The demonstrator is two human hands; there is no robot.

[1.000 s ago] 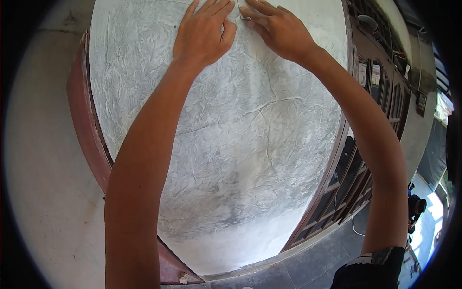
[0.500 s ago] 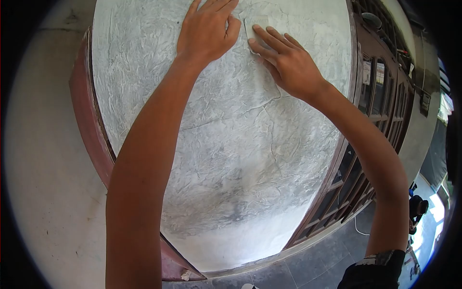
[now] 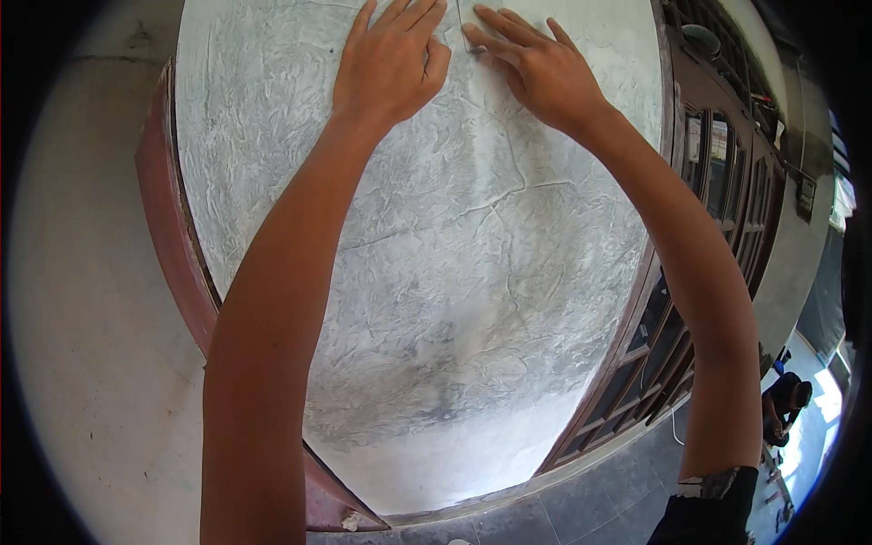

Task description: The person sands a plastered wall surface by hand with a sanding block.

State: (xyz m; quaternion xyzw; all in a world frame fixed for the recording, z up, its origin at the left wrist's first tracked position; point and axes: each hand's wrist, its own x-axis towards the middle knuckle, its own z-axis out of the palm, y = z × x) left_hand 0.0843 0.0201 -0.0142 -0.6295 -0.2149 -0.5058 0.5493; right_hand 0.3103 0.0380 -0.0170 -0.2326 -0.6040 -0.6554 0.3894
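Flat on the rough grey-white wall (image 3: 436, 227) lies my left hand (image 3: 391, 68), open, near the top of the view with nothing under it that I can see. To its right, my right hand (image 3: 554, 73) presses a thin pale sheet of sandpaper (image 3: 467, 16) against the same wall with its fingertips. Most of that sheet is hidden under the fingers or beyond the top edge. Cracks and trowel-like ridges run across the wall below both hands, and its bottom strip is smoother and whiter.
A reddish-brown wooden frame (image 3: 163, 218) borders the wall on the left. Brown doors with glass panes (image 3: 718, 163) stand on the right. Grey floor tiles (image 3: 581, 495) lie below. A person in dark clothing (image 3: 783, 404) is low down at the far right, beside scattered small items.
My right hand has slid upward along the wall with the sandpaper. My left hand has hardly moved. The person at the far right shows more fully now.
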